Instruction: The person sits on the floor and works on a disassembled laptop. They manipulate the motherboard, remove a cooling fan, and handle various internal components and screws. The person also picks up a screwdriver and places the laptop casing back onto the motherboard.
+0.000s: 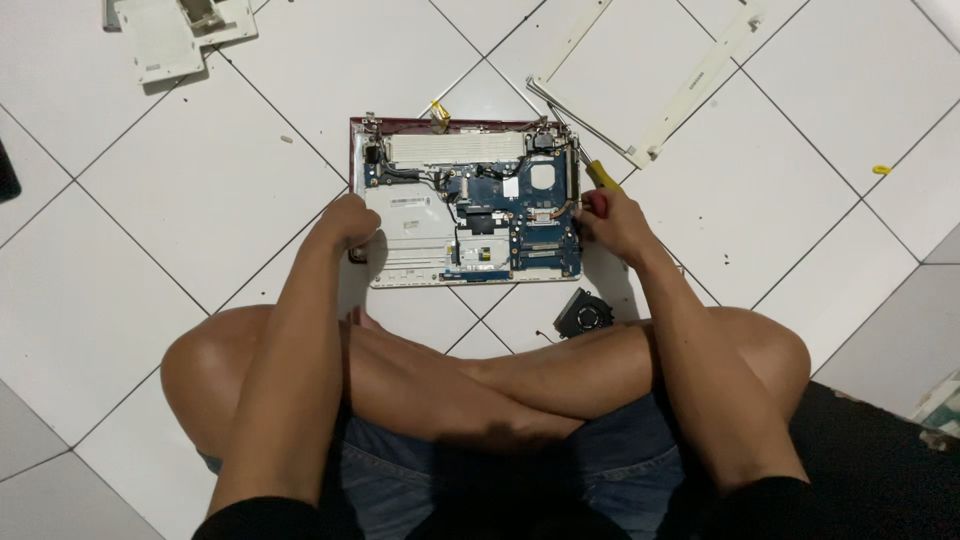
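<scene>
My left hand point(345, 222), curled closed, steadies the opened laptop point(465, 205) on the floor point(200, 180); my right hand point(612, 225) grips a yellow-handled screwdriver point(600, 178) at the circuit board point(530, 215).

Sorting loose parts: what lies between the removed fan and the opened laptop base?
Only bare white floor tile separates the fan from the laptop base, in the head view.

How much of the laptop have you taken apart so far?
Done: the laptop lies open with its board bare, the fan is out on the floor, and the white frame lies aside. In hand: the right hand holds a screwdriver; the left hand steadies the case. Left: the board is still in.
</scene>
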